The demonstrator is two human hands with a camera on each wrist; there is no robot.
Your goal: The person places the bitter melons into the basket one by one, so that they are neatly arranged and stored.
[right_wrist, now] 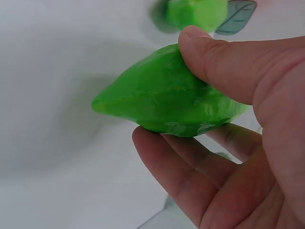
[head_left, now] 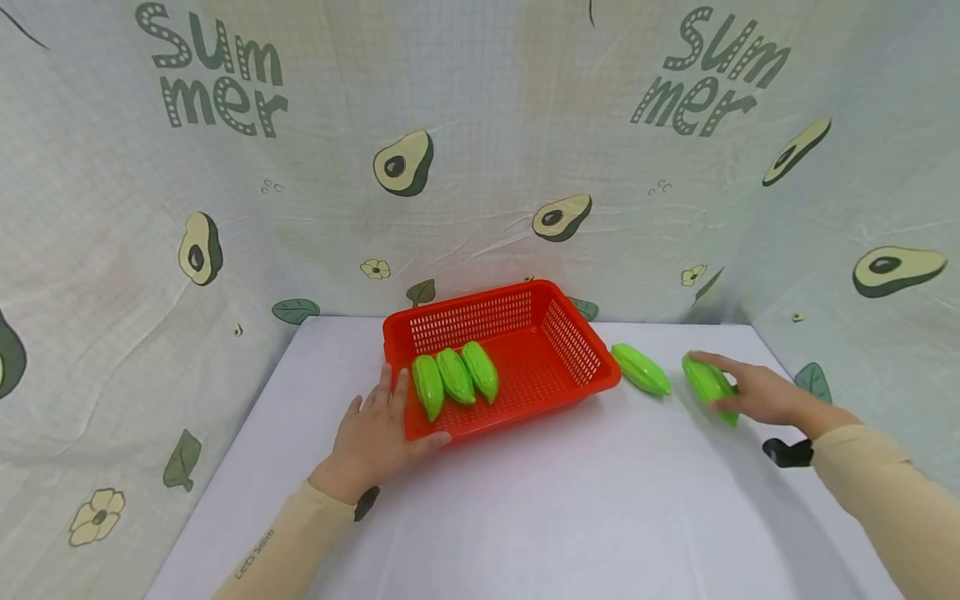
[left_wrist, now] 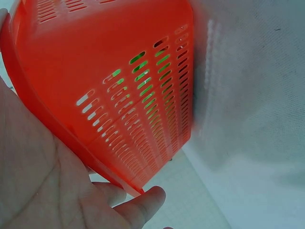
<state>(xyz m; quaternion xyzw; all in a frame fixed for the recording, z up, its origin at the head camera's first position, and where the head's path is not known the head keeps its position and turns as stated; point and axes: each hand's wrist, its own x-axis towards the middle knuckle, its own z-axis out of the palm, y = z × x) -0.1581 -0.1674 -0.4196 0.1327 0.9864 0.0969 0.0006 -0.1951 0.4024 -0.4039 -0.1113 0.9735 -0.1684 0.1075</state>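
My right hand (head_left: 765, 392) pinches a green star fruit (right_wrist: 157, 93) between thumb and fingers, at the right side of the white table. In the right wrist view its pointed end faces left, past the fingertips. Left of it lies another star fruit (head_left: 641, 369), beside the red plastic basket (head_left: 543, 408). Three star fruits (head_left: 455, 377) lie side by side in the left part of the basket. My left hand (head_left: 375, 442) rests against the basket's left front corner, its fingers straight along the rim and the thumb spread over the front edge.
The white tabletop (head_left: 570, 500) runs in front of the basket. Behind and on both sides hangs a pale cloth (head_left: 480, 100) printed with avocados and leaves. Slotted basket walls (left_wrist: 157, 95) show in the left wrist view.
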